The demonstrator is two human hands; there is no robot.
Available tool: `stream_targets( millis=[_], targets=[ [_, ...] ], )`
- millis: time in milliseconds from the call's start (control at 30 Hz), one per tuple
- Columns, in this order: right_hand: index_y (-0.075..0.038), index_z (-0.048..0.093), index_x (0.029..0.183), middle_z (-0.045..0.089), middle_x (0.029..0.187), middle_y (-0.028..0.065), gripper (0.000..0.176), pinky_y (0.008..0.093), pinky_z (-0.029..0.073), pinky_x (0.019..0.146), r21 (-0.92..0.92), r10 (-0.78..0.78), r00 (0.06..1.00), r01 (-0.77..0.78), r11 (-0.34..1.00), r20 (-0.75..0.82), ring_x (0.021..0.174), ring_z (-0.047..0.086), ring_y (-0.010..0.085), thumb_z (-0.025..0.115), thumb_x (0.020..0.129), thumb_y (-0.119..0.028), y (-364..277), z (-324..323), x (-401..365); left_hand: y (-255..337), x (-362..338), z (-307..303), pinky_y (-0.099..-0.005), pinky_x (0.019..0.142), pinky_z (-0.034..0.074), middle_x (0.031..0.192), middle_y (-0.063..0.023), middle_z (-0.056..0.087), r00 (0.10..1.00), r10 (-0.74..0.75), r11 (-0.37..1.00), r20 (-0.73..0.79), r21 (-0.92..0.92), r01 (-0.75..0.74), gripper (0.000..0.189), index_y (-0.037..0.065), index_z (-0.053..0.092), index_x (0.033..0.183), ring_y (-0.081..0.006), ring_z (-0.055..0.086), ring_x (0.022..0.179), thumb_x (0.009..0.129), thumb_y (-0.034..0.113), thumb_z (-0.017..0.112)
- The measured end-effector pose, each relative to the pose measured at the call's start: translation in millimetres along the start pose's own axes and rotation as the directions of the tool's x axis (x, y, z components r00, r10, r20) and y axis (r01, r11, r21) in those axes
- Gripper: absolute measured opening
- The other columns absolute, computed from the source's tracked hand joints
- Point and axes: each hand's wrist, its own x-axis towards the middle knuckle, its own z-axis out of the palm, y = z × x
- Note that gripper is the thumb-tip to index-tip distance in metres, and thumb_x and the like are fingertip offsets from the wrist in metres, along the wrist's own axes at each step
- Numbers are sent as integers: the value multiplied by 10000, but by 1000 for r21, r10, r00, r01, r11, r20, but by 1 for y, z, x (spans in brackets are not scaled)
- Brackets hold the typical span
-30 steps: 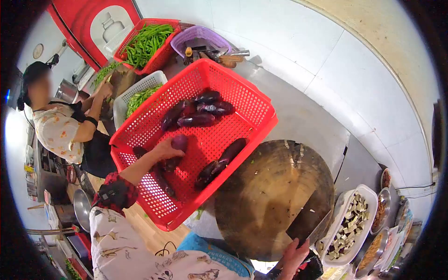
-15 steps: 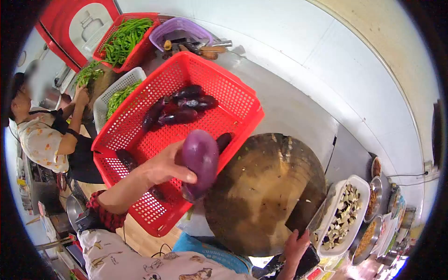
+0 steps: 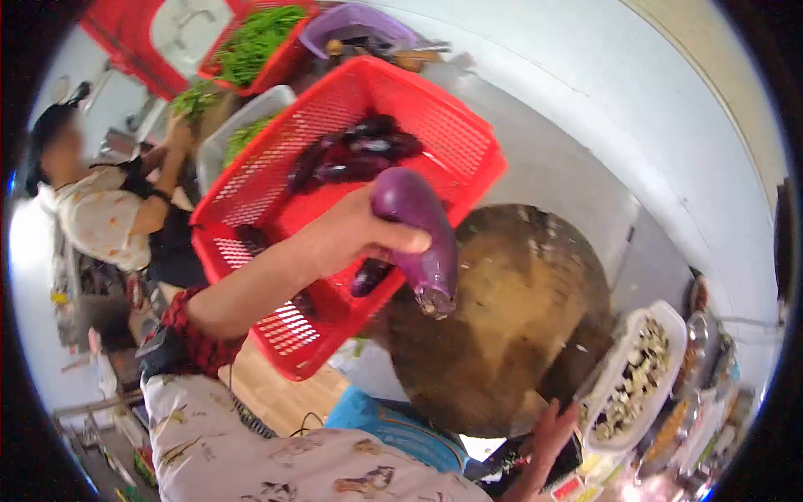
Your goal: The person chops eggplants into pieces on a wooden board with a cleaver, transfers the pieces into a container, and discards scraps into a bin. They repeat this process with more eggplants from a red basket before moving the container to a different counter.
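Observation:
My left hand grips a purple eggplant, held over the near right edge of a red perforated basket. Its stem end points down toward the round wooden chopping block. More dark eggplants lie in the basket. At the block's lower right edge, my right hand is wrapped round the handle of a cleaver, whose dark blade rests on the block. White tray of cut eggplant pieces stands just right of the blade.
A co-worker handles greens at the upper left. Behind my basket are a white basket of greens, a red basket of green peppers and a purple basket with tools. Metal bowls of food line the far right.
My left hand has carried the eggplant right, from over the basket toward the block, and its stem end now shows. The whole view has shifted slightly; my right hand keeps its hold.

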Motion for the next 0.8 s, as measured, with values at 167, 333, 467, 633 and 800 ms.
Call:
stream_targets(
  millis=[167, 333, 467, 633, 800],
  targets=[
    [14, 527, 933, 595, 683, 187, 123, 399, 468, 519, 106, 47, 998, -51, 993, 42, 554, 587, 296, 553, 865, -86, -67, -17, 0, -44, -16, 95, -417, 946, 472, 1118, -98, 621, 996, 92, 848, -4, -525, -81, 594, 58, 484, 1228, -258, 614, 1019, 698, 171, 727],
    [18, 508, 957, 583, 619, 222, 151, 460, 459, 480, 26, -45, 996, 47, 999, -76, 565, 597, 421, 552, 872, -99, -88, -39, -13, -112, -6, 189, -332, 770, 545, 973, -71, 631, 962, -162, 898, -221, -437, 51, 492, 60, 521, 1143, -176, 636, 875, 727, 155, 765],
    [20, 471, 949, 563, 571, 220, 159, 465, 455, 432, 68, -25, 1000, 24, 997, 3, 504, 585, 394, 560, 866, -82, -85, -56, -37, -164, 13, 206, -300, 716, 542, 891, -75, 641, 935, -233, 971, -268, -17, 237, 486, 41, 531, 1114, -144, 636, 779, 738, 212, 787],
    [27, 467, 935, 548, 529, 198, 158, 462, 450, 416, -19, -24, 985, 27, 999, 170, 470, 576, 382, 556, 871, -88, -89, -52, -52, -184, 20, 207, -350, 671, 535, 867, -150, 668, 889, 303, 861, -345, 498, -101, 512, 1, 528, 1059, -222, 662, 734, 734, 293, 794],
    [56, 464, 940, 544, 521, 201, 185, 482, 452, 431, -40, -8, 968, 19, 999, 253, 480, 580, 393, 554, 870, -89, -95, -51, -48, -182, 23, 204, -364, 669, 529, 833, -171, 670, 909, 269, 789, -319, 615, -17, 496, -1, 547, 1033, -286, 664, 720, 731, 310, 788]
  ],
)
